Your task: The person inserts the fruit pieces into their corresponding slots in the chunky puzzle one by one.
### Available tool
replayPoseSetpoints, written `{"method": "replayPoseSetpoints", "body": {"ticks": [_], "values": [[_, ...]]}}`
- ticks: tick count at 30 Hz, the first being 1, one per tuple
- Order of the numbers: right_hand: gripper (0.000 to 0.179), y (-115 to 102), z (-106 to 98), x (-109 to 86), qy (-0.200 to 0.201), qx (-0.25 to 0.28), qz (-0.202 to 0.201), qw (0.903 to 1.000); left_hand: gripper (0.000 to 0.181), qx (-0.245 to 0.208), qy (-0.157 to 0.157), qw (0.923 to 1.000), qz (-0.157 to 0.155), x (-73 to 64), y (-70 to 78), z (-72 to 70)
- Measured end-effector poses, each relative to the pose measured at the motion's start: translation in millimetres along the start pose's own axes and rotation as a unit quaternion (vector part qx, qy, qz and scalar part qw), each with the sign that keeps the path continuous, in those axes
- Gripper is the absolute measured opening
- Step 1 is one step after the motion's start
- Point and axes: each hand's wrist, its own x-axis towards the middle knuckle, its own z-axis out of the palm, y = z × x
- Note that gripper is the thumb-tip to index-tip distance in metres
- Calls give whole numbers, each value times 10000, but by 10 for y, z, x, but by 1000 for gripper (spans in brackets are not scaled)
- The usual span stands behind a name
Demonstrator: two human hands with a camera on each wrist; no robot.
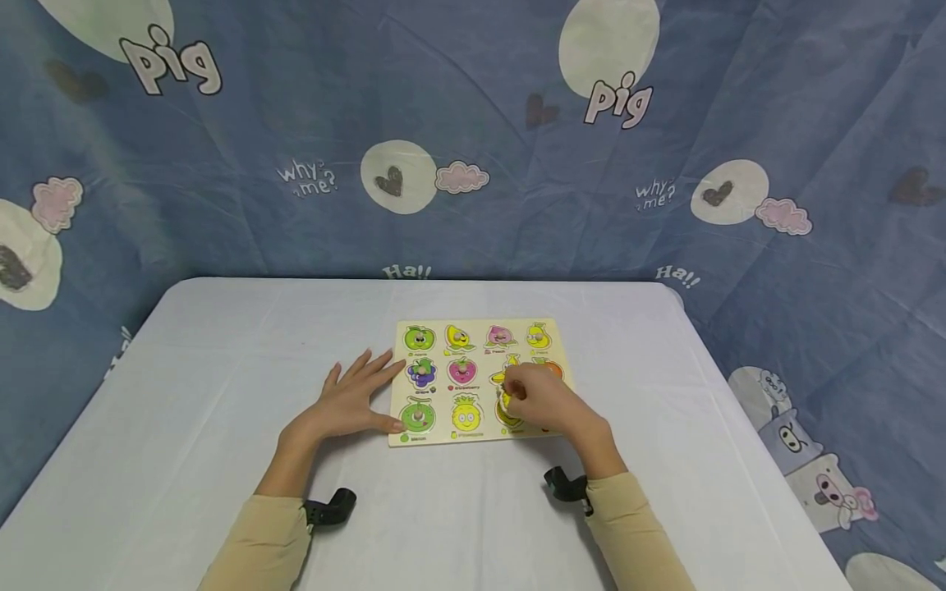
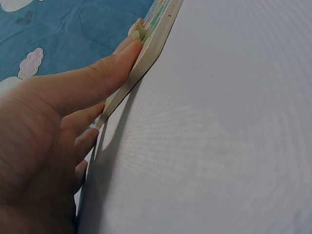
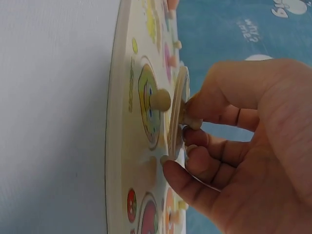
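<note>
A wooden fruit puzzle board (image 1: 484, 402) lies flat on the white table, filled with bright fruit pictures, several with small wooden knobs. My right hand (image 1: 547, 398) is over its right part and pinches the knob of a thin wooden puzzle piece (image 3: 177, 114) between thumb and fingers. That piece stands edge-on in the right wrist view, tilted close over the board, its picture hidden. Beside it a yellow-green fruit piece (image 3: 146, 105) sits in the board. My left hand (image 1: 343, 406) rests at the board's left edge, fingers spread, thumb (image 2: 109, 73) on the near left corner.
A white cloth covers the table (image 1: 244, 345). Behind and around it hangs a blue printed curtain (image 1: 510, 222). Each wrist wears a black camera mount, one on the left (image 1: 331, 507) and one on the right (image 1: 565, 484).
</note>
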Motion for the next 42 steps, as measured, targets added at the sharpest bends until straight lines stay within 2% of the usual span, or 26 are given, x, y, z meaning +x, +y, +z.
{"method": "replayPoseSetpoints", "body": {"ticks": [10,24,32,42], "values": [[19,-80,81,61,18,-370,-176,9992,110,27,31,10000,15,-12,0,-8],[14,-182,123,101,6,-445,-402,9982,110,105,69,9999,28,-15,-19,-22],[13,-256,200,115,190,-442,-572,9972,110,80,39,10000,26,-21,-6,-28],[12,-315,307,117,110,-572,-717,9957,110,81,23,10000,13,-18,5,-12]]}}
